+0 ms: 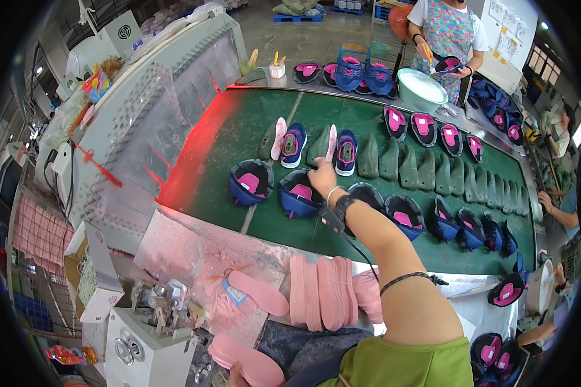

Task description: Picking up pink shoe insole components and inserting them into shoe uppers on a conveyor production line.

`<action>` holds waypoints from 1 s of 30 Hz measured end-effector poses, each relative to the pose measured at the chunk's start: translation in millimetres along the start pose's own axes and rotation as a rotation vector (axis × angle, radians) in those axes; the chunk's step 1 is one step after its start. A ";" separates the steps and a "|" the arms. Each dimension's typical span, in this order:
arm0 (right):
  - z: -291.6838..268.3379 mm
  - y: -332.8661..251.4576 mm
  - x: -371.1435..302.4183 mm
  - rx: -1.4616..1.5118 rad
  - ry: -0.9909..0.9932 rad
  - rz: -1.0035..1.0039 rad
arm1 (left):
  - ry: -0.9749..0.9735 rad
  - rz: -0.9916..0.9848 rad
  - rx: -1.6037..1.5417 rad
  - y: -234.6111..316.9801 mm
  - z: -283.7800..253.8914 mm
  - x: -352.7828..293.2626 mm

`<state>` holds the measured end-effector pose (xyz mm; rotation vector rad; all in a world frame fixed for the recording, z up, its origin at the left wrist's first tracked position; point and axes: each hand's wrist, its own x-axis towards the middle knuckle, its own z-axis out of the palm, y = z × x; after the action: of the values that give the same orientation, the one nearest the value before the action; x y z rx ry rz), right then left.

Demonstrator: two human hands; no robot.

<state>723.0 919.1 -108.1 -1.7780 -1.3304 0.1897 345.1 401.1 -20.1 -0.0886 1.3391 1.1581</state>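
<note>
At the lower edge, my left hand grips a small stack of pink insoles. My right hand reaches over the green conveyor belt, fingers bent together at the lower end of a pink insole that lies against a dark green shoe last. What the fingertips hold, if anything, is hidden. Just below this hand sits a blue shoe upper with a pink lining. Blue shoes with pink trim, one to the left and another to the right, flank the last.
Rows of green lasts and blue uppers run rightward along the belt. Red light falls at the machine opening on the left. Pink insole stacks stand on the near ledge. Across the belt, a person brushes a shoe upper beside a basin.
</note>
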 end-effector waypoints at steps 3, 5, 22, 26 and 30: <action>-11.0 -63.1 -66.6 0.334 -0.182 -0.283 | -0.027 0.002 -0.003 1.6 -0.6 3.5; -39.4 -124.7 -145.3 0.527 -0.615 -0.315 | -0.040 -0.002 -0.006 0.9 -3.6 2.4; -25.3 -235.1 -330.5 0.665 -1.080 -0.030 | -0.293 0.034 -0.338 -8.2 -46.3 -9.9; 24.6 -286.4 -324.1 0.525 -1.058 -0.074 | -0.270 0.071 -0.304 -19.4 -55.6 -24.4; 19.9 -303.5 -313.6 0.510 -1.034 -0.051 | -0.281 0.083 -0.379 -14.3 -49.8 -33.2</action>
<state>369.1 679.6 -17.4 -1.1883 -1.7769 1.4266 326.5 342.4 -17.5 -0.1391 0.8738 1.4278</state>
